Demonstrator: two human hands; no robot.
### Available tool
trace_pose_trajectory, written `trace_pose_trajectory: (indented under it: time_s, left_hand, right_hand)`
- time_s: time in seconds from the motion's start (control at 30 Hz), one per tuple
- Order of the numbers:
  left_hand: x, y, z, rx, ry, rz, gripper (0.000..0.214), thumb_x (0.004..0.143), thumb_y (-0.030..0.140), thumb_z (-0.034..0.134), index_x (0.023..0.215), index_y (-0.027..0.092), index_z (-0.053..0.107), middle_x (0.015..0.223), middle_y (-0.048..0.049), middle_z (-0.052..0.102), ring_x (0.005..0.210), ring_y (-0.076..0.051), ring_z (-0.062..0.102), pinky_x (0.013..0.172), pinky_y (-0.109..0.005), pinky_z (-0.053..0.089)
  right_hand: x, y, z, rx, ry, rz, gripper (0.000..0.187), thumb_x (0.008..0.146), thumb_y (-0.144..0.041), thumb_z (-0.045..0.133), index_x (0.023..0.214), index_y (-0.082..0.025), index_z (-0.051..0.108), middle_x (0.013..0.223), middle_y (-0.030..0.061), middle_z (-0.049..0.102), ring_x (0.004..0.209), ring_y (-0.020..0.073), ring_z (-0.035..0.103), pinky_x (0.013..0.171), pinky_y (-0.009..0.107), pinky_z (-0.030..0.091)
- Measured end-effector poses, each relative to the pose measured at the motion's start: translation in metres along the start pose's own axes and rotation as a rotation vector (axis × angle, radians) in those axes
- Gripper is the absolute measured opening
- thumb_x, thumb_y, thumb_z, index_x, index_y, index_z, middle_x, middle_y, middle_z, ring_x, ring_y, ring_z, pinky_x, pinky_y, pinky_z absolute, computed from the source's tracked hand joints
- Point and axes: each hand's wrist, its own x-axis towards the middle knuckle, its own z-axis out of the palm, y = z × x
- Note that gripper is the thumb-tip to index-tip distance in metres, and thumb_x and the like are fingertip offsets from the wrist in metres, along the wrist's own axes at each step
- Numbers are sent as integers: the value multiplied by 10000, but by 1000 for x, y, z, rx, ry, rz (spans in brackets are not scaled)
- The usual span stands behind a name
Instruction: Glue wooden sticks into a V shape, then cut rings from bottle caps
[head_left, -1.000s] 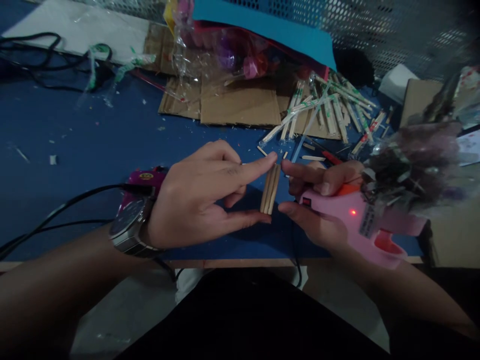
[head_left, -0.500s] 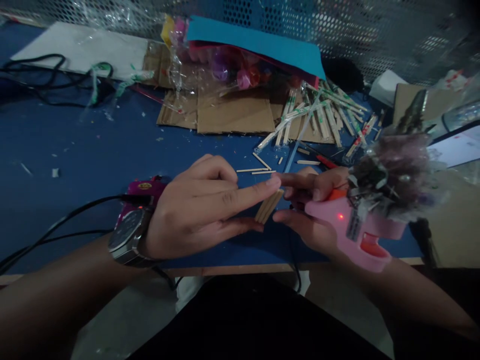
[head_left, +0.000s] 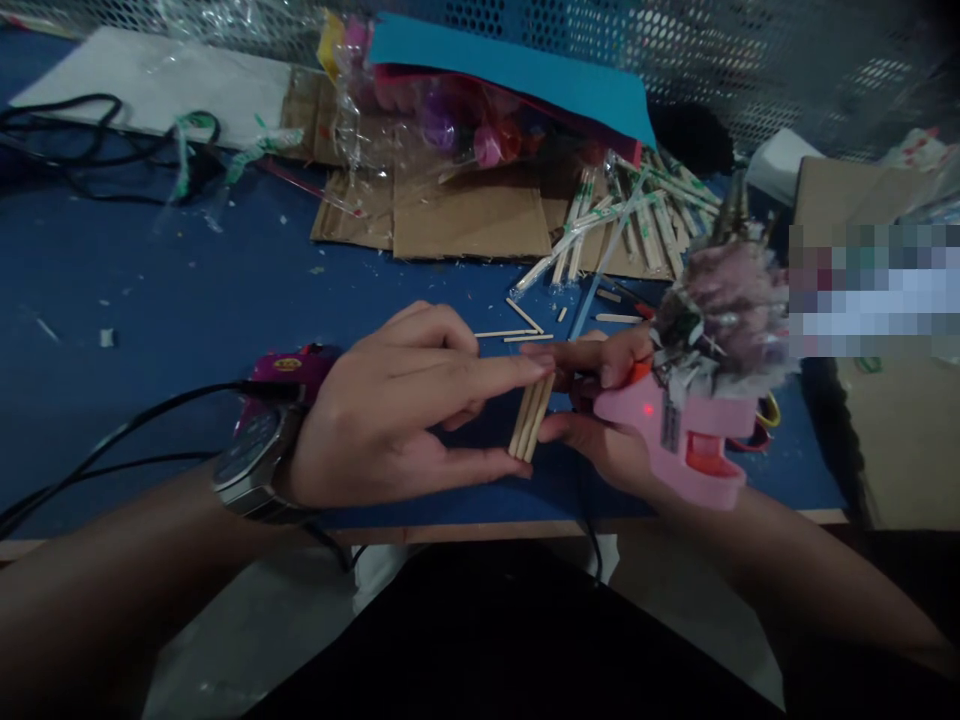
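Note:
My left hand (head_left: 390, 410) pinches a small row of short wooden sticks (head_left: 531, 420), set side by side, between thumb and forefinger at their two ends. In my right hand (head_left: 619, 450) is a pink hot glue gun (head_left: 701, 435) with an orange trigger and a lit red light. Grey, tangled fluff (head_left: 731, 310) clings to the gun. The right thumb and forefinger reach the right side of the sticks; whether they press on them I cannot tell. Loose stick pieces (head_left: 529, 338) lie on the blue table just beyond the hands.
Wrapped chopsticks (head_left: 645, 225) lie piled on cardboard (head_left: 472, 220) at the back. Blue sheets (head_left: 517, 75) rest over a plastic bag of coloured items. A purple device (head_left: 285, 372) with a black cable sits beside the left wrist. More cardboard (head_left: 892, 430) stands on the right.
The glue gun has shifted to the left and slightly up. The row of sticks has turned, so more of its face shows, and the left thumb has moved lower along it.

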Motion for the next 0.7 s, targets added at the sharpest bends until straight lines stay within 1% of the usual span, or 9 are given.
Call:
trace_pose_trajectory:
  time_s: [0.07, 0.13, 0.2, 0.27, 0.33, 0.43, 0.5, 0.57, 0.7]
  left_hand:
    - [1, 0, 0, -14, 9, -13, 549, 891, 476, 849, 1337, 245, 626, 692, 21, 626, 776, -223, 642, 694, -374, 541]
    - [1, 1, 0, -28, 14, -35, 576, 880, 523, 843, 1331, 245, 618, 703, 22, 621, 755, -215, 626, 694, -385, 553]
    - [1, 2, 0, -24, 19, -89, 570, 869, 513, 848, 1321, 254, 617, 715, 21, 616, 746, -205, 614, 684, -375, 555]
    - [1, 3, 0, -14, 21, -156, 553, 852, 485, 855, 1304, 269, 620, 726, 16, 607, 761, -205, 610, 660, -356, 541]
    - [0, 3, 1, -15, 33, -182, 546, 835, 483, 856, 1283, 272, 627, 730, 14, 596, 766, -205, 604, 635, -343, 524]
    - [0, 2, 1, -17, 45, -160, 544, 841, 512, 855, 1261, 245, 636, 727, 14, 592, 756, -196, 596, 619, -331, 511]
    - [0, 1, 2, -4, 36, -146, 553, 853, 532, 857, 1258, 221, 645, 719, 16, 593, 754, -190, 595, 617, -323, 507]
    - [0, 1, 1, 2, 30, -134, 569, 852, 551, 861, 1251, 200, 658, 712, 15, 598, 753, -186, 596, 611, -314, 504]
    - [0, 1, 1, -4, 49, -155, 567, 856, 582, 849, 1231, 203, 656, 703, 11, 595, 748, -189, 598, 609, -311, 498]
  right_hand:
    - [1, 1, 0, 12, -16, -41, 493, 800, -297, 948, 893, -294, 464, 1138, -35, 848, 877, 192, 791, 798, 358, 659]
    - [1, 2, -1, 29, -10, -68, 480, 810, -235, 937, 892, -291, 468, 1178, -36, 843, 951, 189, 804, 828, 350, 663]
    - [1, 2, -2, 25, 7, -61, 456, 822, -220, 924, 891, -295, 480, 1206, -44, 835, 1031, 198, 807, 868, 368, 669]
    - [1, 2, -3, -9, 21, -55, 435, 820, -228, 923, 894, -303, 501, 1230, -37, 827, 1062, 215, 804, 892, 398, 672]
    - [0, 3, -4, -45, 29, -67, 449, 801, -217, 935, 911, -313, 510, 1253, -33, 821, 1076, 225, 801, 879, 404, 676]
    - [-2, 2, -5, -52, 22, -104, 513, 765, -178, 956, 931, -319, 492, 1270, -55, 818, 1119, 216, 794, 827, 361, 670]
    - [-3, 2, -5, -60, 13, -103, 518, 761, -208, 965, 929, -315, 487, 1283, -56, 814, 1130, 216, 791, 791, 346, 655]
    - [-3, 1, -6, -76, 16, -86, 511, 760, -272, 974, 933, -316, 496, 1289, -48, 809, 1136, 235, 787, 784, 366, 644]
    - [-4, 2, -7, -126, 13, -80, 496, 753, -310, 979, 925, -325, 514, 1240, -56, 820, 1112, 266, 784, 877, 435, 644]
